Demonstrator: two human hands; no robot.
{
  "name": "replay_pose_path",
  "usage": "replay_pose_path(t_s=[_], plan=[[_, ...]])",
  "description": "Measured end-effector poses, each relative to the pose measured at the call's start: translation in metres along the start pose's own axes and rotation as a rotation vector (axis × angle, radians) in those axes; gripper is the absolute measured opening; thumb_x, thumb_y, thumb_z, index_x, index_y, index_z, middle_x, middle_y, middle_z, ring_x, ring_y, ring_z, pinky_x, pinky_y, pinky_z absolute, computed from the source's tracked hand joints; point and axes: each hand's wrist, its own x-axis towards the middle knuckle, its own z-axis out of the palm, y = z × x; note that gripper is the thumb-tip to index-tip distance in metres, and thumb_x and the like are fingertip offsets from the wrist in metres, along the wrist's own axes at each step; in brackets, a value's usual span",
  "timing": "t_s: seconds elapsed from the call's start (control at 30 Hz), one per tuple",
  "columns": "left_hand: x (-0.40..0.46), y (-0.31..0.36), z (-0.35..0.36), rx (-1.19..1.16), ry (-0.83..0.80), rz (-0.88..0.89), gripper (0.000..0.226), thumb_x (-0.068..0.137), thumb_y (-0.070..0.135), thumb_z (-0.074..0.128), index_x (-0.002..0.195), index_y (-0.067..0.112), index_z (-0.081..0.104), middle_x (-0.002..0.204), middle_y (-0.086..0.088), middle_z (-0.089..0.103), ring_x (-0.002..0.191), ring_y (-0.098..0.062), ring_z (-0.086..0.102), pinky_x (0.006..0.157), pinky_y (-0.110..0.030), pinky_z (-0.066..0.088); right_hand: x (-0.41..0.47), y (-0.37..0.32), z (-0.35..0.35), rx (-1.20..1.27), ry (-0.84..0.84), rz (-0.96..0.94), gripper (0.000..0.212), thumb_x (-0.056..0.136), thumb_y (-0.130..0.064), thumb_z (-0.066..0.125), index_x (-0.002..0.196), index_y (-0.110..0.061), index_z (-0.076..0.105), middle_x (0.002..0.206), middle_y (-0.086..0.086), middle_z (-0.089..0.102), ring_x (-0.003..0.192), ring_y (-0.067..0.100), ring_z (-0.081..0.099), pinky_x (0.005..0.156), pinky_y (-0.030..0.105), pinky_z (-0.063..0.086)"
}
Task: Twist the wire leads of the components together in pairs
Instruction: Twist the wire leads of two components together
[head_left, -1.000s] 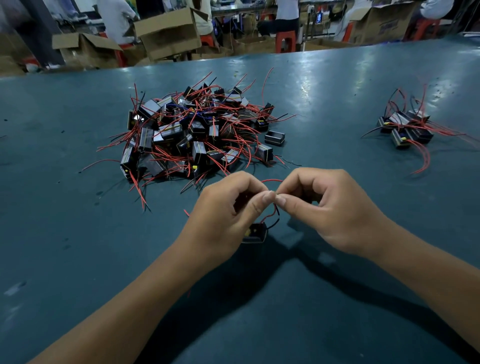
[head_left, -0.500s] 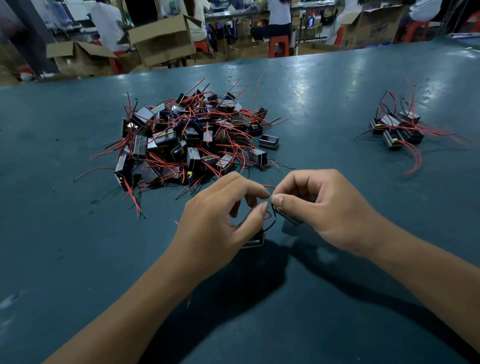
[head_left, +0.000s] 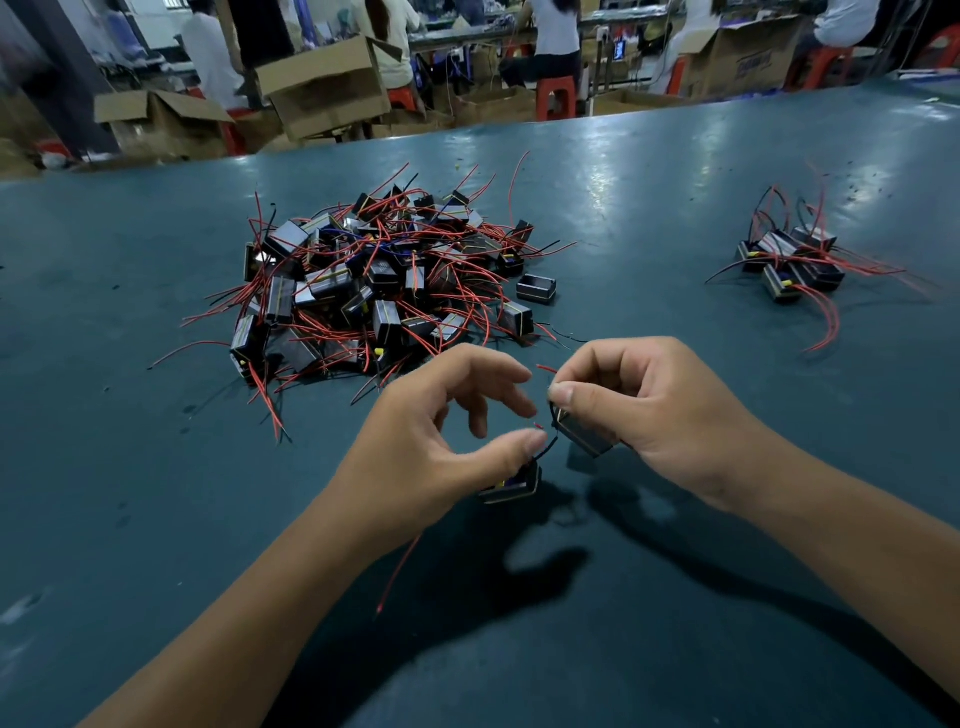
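My right hand (head_left: 654, 410) grips a small black component (head_left: 584, 436), thumb and forefinger pinching its leads at the top. A thin black lead runs from it down to a second black component (head_left: 511, 483), which sits low by the blue-green table (head_left: 623, 623) under my left thumb. My left hand (head_left: 431, 447) is just left of it, fingers spread and loosely bent, thumb tip beside the black lead; whether it touches I cannot tell. Short red lead ends stick out between the two hands.
A big pile of black components with red and black leads (head_left: 384, 280) lies beyond my hands. A smaller group (head_left: 795, 260) lies at the far right. A lone black case (head_left: 536, 287) sits beside the pile. Cardboard boxes (head_left: 327, 88) and seated people stand past the table's far edge.
My left hand has let go of the pinched leads and spread its fingers. My right hand has kept its pinch and now shows the component it holds.
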Motion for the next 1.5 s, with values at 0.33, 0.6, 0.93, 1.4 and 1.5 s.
replay_pose_path(t_s=[0.33,0.6,0.93,1.4,1.5], plan=[[0.003,-0.004,0.007,-0.071,-0.175,-0.032,0.017,0.089,0.012,0.074,0.104,0.012,0.066,0.093,0.008,0.073,0.078,0.003,0.059,0.072,-0.005,0.039,0.000,0.002,-0.001,0.023,-0.037,-0.011,0.012,0.091,-0.004,0.064,0.079,-0.005,0.065,0.058,0.006,0.053,0.053,0.015,0.042,0.049,0.021,0.035],[0.003,-0.012,0.004,-0.119,-0.162,-0.120,0.009,0.090,0.026,0.071,0.097,0.020,0.073,0.086,-0.001,0.071,0.076,-0.019,0.065,0.073,-0.034,0.053,0.000,0.001,-0.002,0.027,-0.021,-0.004,0.013,0.090,-0.002,0.064,0.078,-0.004,0.064,0.057,0.003,0.053,0.051,0.011,0.042,0.048,0.019,0.036],[0.004,-0.011,0.017,0.291,0.046,0.072,0.013,0.085,0.013,0.078,0.092,0.017,0.067,0.086,0.016,0.059,0.067,-0.005,0.053,0.060,-0.014,0.036,-0.004,0.003,0.002,-0.142,-0.128,-0.063,0.015,0.090,-0.009,0.070,0.078,-0.017,0.069,0.064,-0.005,0.061,0.060,0.010,0.050,0.059,0.021,0.042],[0.005,-0.016,0.008,0.250,0.083,0.347,0.020,0.088,0.006,0.076,0.107,0.009,0.076,0.095,-0.003,0.069,0.080,-0.015,0.064,0.070,-0.028,0.052,-0.002,0.007,0.000,-0.108,-0.168,-0.020,0.011,0.080,-0.029,0.070,0.081,-0.018,0.071,0.067,0.007,0.060,0.062,0.020,0.046,0.060,0.039,0.036],[0.007,-0.018,0.003,0.361,0.080,0.427,0.016,0.090,0.012,0.074,0.105,0.011,0.078,0.095,-0.003,0.071,0.083,-0.022,0.067,0.069,-0.043,0.052,-0.003,0.006,0.000,-0.114,-0.209,-0.011,0.011,0.080,-0.027,0.070,0.081,-0.015,0.070,0.067,0.013,0.059,0.064,0.020,0.046,0.061,0.039,0.036]])
